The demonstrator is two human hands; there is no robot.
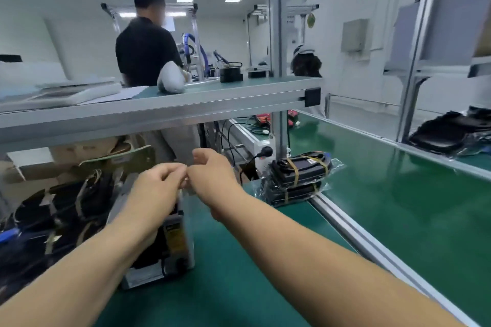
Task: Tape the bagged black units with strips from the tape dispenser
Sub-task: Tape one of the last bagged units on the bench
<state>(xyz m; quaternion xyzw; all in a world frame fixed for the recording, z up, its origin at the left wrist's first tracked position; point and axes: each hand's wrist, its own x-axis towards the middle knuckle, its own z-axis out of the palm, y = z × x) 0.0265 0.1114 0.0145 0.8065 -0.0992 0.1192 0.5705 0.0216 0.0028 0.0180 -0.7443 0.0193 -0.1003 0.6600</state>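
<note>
Both arms are out over the green table (225, 287), and the left hand (159, 183) and right hand (215, 175) meet fingertip to fingertip right above the tape dispenser (167, 244). The left hand's fingers are curled in, tips drawn together at the meeting spot; the right hand's fingers curl too, thumb raised above them. It looks like a pinch on both sides, but the blur there is too heavy to tell whether a strip of tape sits between them. The dispenser is a grey box standing on the table directly under the left wrist, its long axis running away from the camera toward the shelf (159, 106) overhead, its near end facing the viewer and a yellow label on its right flank. Off to the right, well apart from the hands, a stack of bagged black units (297, 180) lies on the table's far right corner, just beside the aluminium rail of the conveyor belt (398, 207) and near the upright post. Their long axis runs left to right, tilting up a little to the right, with yellowish tape bands crossing the short way. On the left, a loose pile of more black units (53, 220) sits beside the dispenser. Beyond the shelf, another person in a black shirt (146, 53) stands with their back turned.
</note>
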